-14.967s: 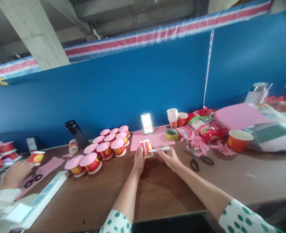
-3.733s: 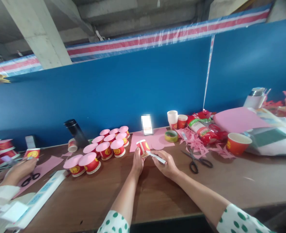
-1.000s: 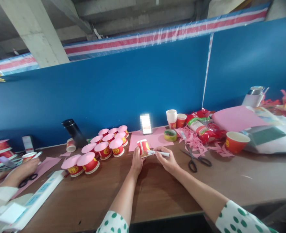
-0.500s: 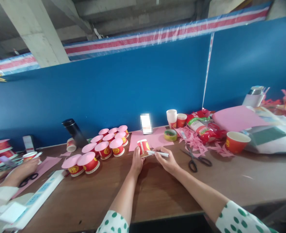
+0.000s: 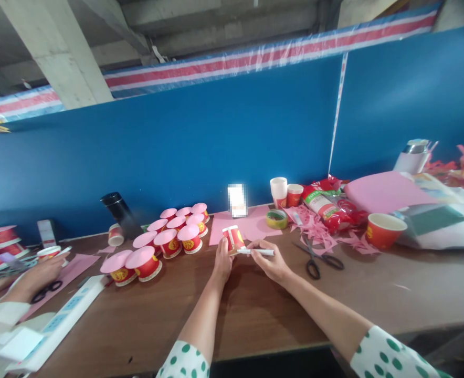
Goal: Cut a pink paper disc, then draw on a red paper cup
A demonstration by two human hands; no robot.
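A red paper cup (image 5: 233, 236) with white and gold print is gripped by my left hand (image 5: 222, 262), tilted on its side just above the brown table. My right hand (image 5: 272, 262) pinches a slim white marker pen (image 5: 261, 252), its tip pointing left at the cup's lower edge. Whether the tip touches the cup I cannot tell. Behind the cup lies a sheet of pink paper (image 5: 218, 229) with a roll of tape (image 5: 276, 219) on it. Black-handled scissors (image 5: 319, 261) rest open on the table beyond my right hand.
Left stand several red cups topped with pink discs (image 5: 140, 257), a black bottle (image 5: 122, 212) and a white power strip (image 5: 64, 325). A co-worker's hand (image 5: 39, 273) holds a cup at far left. Pink paper strips (image 5: 313, 223), an upright red cup (image 5: 383, 233) and a plastic bag (image 5: 444, 226) occupy the right.
The marker pen's tip has dropped slightly toward the cup's lower edge, with my right hand shifting a little. My left hand and the cup stay nearly in place.
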